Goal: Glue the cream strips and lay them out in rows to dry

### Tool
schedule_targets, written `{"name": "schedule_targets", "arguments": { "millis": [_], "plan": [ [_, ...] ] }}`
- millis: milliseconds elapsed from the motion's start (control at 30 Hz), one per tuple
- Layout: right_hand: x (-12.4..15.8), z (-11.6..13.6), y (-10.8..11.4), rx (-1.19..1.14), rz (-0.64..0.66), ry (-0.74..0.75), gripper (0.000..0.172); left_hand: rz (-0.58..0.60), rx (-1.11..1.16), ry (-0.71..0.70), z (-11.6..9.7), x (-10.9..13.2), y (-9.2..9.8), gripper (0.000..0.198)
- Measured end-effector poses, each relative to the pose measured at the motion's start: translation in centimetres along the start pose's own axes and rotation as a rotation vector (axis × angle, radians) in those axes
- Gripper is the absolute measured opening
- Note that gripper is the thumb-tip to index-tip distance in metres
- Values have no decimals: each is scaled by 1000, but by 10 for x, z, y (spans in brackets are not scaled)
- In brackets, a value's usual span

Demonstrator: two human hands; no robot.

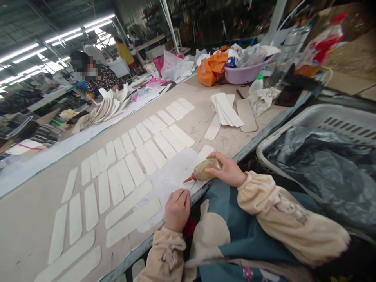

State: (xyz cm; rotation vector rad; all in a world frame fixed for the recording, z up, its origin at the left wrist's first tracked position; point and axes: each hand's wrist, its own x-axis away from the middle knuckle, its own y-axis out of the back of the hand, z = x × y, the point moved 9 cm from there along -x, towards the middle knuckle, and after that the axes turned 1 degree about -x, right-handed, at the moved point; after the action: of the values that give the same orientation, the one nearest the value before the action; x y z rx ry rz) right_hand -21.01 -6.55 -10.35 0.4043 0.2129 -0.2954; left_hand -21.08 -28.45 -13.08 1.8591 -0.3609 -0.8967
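My right hand (227, 170) is closed round a small squeeze bottle (205, 170) of amber glue with a red nozzle, its tip pointing left just above the table's near edge. My left hand (177, 207) is curled into a loose fist at the table edge, pressing on a white sheet (167, 180) that lies under the nozzle. Several pale insole-shaped strips (132, 168) lie in rows across the beige table (29, 219). One strip (202, 153) lies just behind the bottle.
A loose pile of strips (225, 111) lies farther right. An orange bag (211, 70), a purple basin (243, 74) and a small bottle (257, 83) stand at the far end. A grey basket (323, 113) lined with black plastic sits at my right. Other people work in the background.
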Motion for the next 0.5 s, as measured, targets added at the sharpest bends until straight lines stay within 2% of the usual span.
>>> {"name": "schedule_targets", "arguments": {
  "millis": [267,367,500],
  "plan": [
    [-8,6,-14,84,37,44,35,19,33,16,3,1,-4,17],
    [-7,4,-7,105,-20,36,33,24,33,10,3,0,-4,17],
    [-8,-5,16,164,-142,10,34,-7,39,-10,1,0,-1,17]
  ]
}}
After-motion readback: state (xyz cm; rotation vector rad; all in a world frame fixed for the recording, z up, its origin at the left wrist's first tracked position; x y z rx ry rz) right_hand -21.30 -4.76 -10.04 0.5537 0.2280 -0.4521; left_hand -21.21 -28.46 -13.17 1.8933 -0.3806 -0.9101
